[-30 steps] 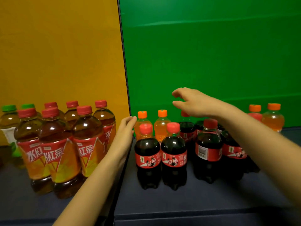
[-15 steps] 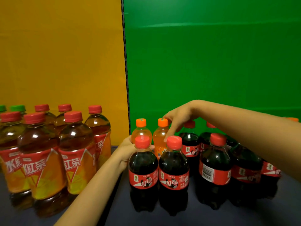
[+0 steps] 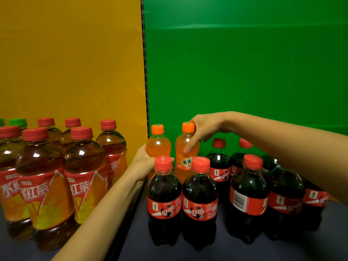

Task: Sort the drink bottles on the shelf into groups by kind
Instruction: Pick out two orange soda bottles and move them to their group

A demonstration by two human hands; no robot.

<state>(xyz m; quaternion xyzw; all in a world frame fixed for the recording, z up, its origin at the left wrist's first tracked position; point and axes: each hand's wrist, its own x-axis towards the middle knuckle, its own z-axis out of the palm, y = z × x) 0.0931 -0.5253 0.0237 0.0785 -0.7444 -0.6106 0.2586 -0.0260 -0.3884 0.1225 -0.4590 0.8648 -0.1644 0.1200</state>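
Observation:
Two small orange soda bottles stand at the back of the green section. My left hand (image 3: 144, 159) wraps around the left orange bottle (image 3: 158, 146) low on its body. My right hand (image 3: 202, 131) grips the right orange bottle (image 3: 185, 147) at its shoulder, thumb down its front. Several cola bottles (image 3: 199, 193) with red caps stand in front and to the right. Several big iced tea bottles (image 3: 45, 178) with red caps fill the yellow section at left.
A dark vertical divider (image 3: 145, 72) separates the yellow backdrop from the green one. Green-capped bottles (image 3: 17, 122) stand behind the tea at far left. The dark shelf floor (image 3: 282, 249) shows in front of the cola.
Both hands moved in from above the bottles and closed on the two orange bottles. The view has come closer to the shelf.

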